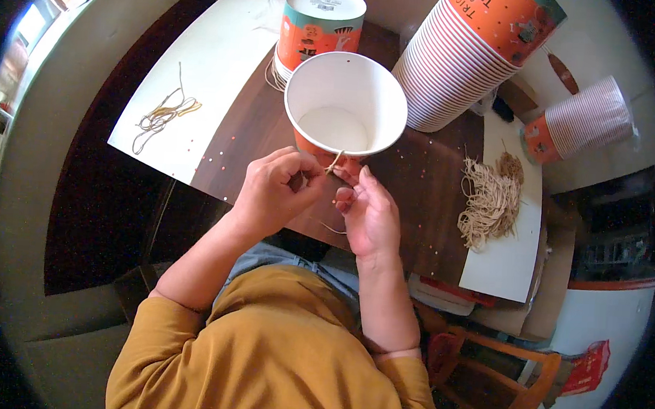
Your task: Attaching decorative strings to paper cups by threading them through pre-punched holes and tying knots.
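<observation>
String (335,161) hangs from the near side of a white paper cup (345,105) that stands open on the dark counter (425,180). Left hand (275,191) has its fingers pressed together, pinching the string just below the cup's rim. Right hand (369,210) sits just beside it, fingers loosely curled and touching the string's lower end. A bundle of cut strings (488,198) lies to the right, near two stacks of cups (461,56).

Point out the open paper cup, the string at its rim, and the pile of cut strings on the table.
paper cup (344,124): head view, on its white inner bottom.
string (335,162): head view, on the strand just below the rim.
pile of cut strings (488,202): head view, on the middle of the heap.
</observation>
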Available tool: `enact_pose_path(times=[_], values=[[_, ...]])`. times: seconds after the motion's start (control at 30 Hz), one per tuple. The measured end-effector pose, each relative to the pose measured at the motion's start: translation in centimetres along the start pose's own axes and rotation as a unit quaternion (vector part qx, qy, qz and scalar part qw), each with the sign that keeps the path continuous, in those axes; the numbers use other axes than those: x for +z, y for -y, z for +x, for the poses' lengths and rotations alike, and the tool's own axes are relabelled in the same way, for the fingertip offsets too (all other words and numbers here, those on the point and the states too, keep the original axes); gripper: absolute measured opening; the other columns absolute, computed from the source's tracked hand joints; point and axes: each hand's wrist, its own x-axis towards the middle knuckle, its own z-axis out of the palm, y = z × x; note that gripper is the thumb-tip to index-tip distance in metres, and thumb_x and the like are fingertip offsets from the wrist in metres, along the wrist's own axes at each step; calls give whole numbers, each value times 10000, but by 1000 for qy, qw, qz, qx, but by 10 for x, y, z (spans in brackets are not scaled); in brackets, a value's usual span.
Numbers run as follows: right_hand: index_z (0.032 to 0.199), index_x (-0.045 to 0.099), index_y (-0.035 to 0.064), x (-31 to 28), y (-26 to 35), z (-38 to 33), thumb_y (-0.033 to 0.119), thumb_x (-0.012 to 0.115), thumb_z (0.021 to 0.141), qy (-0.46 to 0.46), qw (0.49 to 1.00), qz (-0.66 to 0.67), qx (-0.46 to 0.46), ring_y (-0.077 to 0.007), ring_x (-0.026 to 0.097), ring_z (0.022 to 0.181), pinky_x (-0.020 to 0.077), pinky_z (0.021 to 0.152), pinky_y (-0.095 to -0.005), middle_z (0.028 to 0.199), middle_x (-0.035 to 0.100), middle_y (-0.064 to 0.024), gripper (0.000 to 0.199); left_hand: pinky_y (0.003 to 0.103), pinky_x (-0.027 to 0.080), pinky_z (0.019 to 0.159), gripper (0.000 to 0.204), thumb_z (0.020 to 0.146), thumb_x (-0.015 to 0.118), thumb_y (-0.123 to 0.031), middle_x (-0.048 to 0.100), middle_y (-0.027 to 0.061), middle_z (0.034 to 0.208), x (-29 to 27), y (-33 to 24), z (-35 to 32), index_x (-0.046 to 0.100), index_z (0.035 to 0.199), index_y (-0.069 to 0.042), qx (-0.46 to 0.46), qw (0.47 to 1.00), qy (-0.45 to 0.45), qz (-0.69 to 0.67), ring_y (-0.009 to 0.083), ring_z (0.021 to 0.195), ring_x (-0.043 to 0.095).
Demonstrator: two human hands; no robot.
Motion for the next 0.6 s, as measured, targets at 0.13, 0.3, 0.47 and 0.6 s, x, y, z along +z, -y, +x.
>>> enact_pose_path(times=[0.13,0.3,0.47,0.6], values=[[1034,659,97,9,-3,-5,297,557,925,43,998,-38,21,-51,531,777,381,694,-207,957,654,22,249,245,443,506,99,736,705,-48,576,62,691,-1,-2,0,637,794,-4,-9,1000,16,-5,118,544,544],[955,682,110,15,-11,4,275,640,877,43,998,-42,1,-47,518,715,375,648,-207,883,650,49,187,250,448,510,108,730,710,-46,586,69,696,-2,-1,0,641,799,1,-1,1000,4,-14,128,546,548],[901,693,97,16,-12,4,230,664,862,-8,997,-63,-35,-49,509,677,375,639,-213,806,654,40,142,248,464,524,95,730,706,-43,586,77,677,-5,-3,0,647,789,5,-18,1000,8,-8,137,560,567],[938,648,60,13,-12,7,171,634,890,-9,996,-70,-54,-58,523,649,390,616,-204,840,657,-2,122,245,462,526,99,735,706,-47,597,83,693,-4,-4,-2,653,803,1,-14,1000,18,7,134,563,569]])
